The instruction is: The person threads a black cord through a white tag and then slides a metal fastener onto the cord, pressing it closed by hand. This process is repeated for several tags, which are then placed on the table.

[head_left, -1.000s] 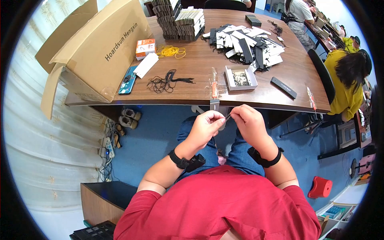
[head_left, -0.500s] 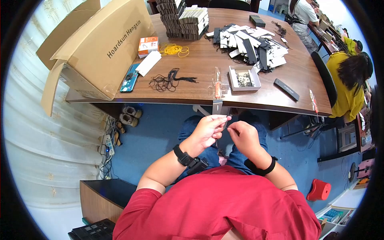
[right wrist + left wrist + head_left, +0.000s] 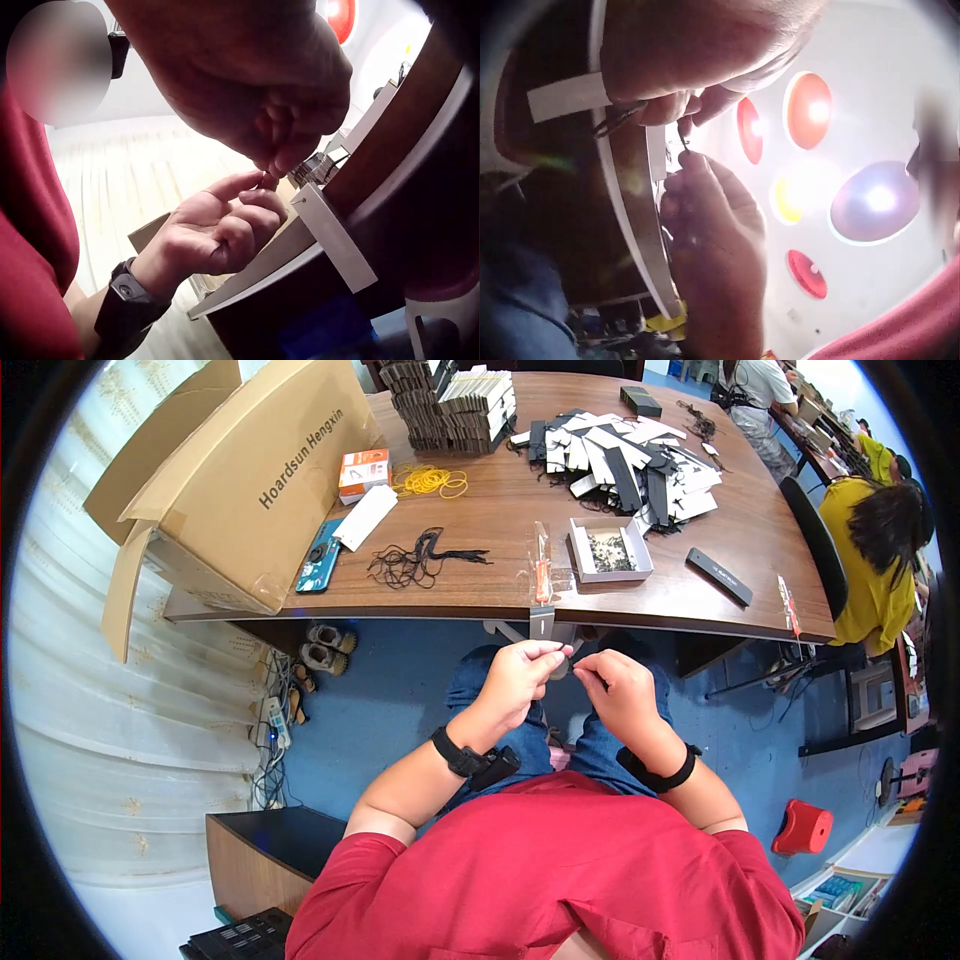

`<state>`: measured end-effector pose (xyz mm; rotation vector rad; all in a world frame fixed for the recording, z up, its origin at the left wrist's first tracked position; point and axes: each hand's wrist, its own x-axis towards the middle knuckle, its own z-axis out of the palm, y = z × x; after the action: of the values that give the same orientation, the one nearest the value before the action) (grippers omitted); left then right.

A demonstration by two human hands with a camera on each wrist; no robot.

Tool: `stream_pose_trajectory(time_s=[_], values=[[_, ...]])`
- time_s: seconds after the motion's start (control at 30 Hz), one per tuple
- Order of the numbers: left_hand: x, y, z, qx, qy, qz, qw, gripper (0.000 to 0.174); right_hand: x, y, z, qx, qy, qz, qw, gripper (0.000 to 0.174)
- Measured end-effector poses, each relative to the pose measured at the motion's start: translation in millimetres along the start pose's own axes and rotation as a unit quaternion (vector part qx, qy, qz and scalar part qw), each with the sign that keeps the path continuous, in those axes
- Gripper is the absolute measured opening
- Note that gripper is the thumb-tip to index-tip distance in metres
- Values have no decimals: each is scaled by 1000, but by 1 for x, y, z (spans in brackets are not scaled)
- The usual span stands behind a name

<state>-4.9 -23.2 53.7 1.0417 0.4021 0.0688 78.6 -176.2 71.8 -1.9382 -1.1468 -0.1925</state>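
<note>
My left hand (image 3: 513, 682) pinches a thin dark cord (image 3: 620, 118) between thumb and forefinger, and a loop of it sticks out past the fingers in the left wrist view. Facing it, my right hand (image 3: 624, 688) has thumb and forefinger pressed together on a short dark strand (image 3: 682, 139) that runs up to the left fingertips. In the right wrist view the fingertips of both hands nearly meet. Just beyond them a flat tag (image 3: 541, 622), dark on top and white underneath (image 3: 337, 240), juts over the table's front edge.
On the table (image 3: 470, 510) are a white box of small dark pieces (image 3: 632, 573), a tangle of black cords (image 3: 420, 560), a heap of black and white tags (image 3: 625, 470), stacked tags (image 3: 475, 420) and a black bar (image 3: 718, 577). A large carton (image 3: 255, 480) stands at left.
The hands drew slightly apart from fingertip contact. My left hand turned its palm up, then rolled back with its fingers closer together. My right hand stayed near it, pinching.
</note>
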Motion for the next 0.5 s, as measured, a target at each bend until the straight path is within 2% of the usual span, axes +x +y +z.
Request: stream_pose_trajectory(time_s=[0.1,0.2,0.3,0.47,0.5], values=[[5,3,-6,-171,-51,-80,981,19,-1,0,-1,23,-4,23,999,7],[2,8,-4,-273,-80,-139,948,22,-1,1,-1,57,4,52,997,6],[1,6,-3,-248,-126,-133,951,22,-2,2,-1,105,8,92,990,5],[1,0,-2,-184,-124,-109,969,22,-3,1,-2,182,-3,163,970,6],[1,0,-1,-172,-123,-101,972,22,-3,1,-2,171,0,154,973,6]])
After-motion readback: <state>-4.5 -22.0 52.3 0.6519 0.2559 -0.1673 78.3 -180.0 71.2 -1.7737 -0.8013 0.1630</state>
